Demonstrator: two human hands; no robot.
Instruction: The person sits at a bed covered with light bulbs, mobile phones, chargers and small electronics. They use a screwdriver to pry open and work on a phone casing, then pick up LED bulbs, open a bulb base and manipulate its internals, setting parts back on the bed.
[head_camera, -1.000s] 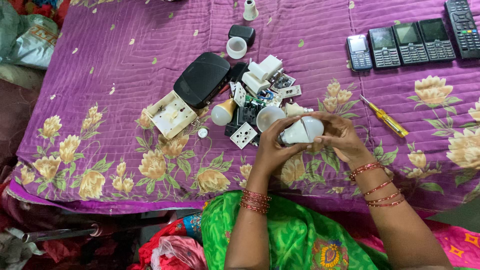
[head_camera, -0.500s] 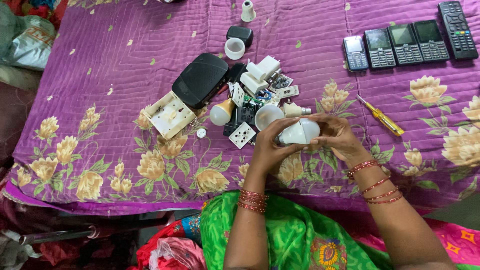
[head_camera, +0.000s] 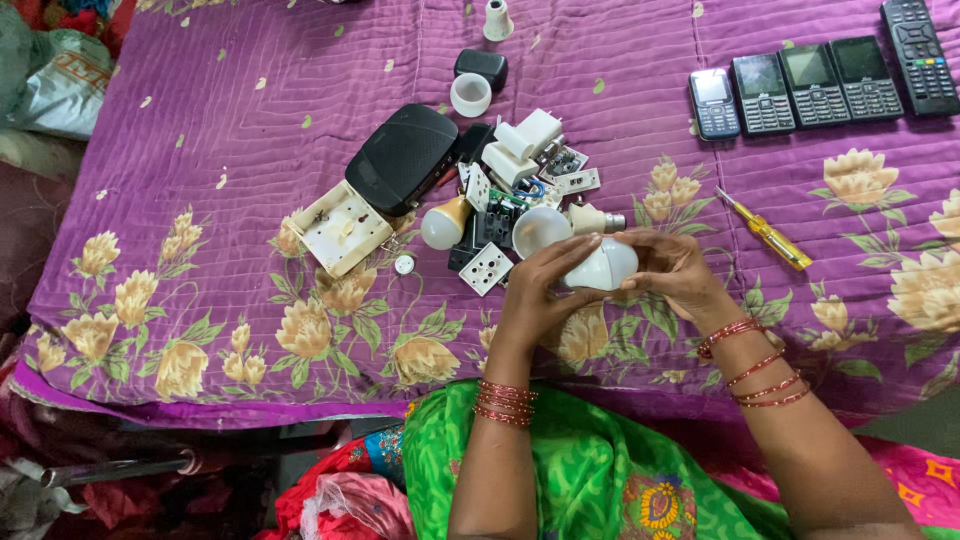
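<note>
both hands — the left hand (head_camera: 540, 290) and right hand (head_camera: 675, 272) — clasp a white bulb (head_camera: 600, 268) just near of the parts pile (head_camera: 500, 200) on the purple bedspread (head_camera: 250, 150), and a slipped grip could probably drop it onto the loose pieces — cracking the dome.

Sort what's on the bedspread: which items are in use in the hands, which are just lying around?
In use:
left hand
right hand
white bulb dome, gripped between both hands

Lying about:
pile of white sockets and switch parts
loose bulb
black box
yellow screwdriver
four phones
remote
</note>
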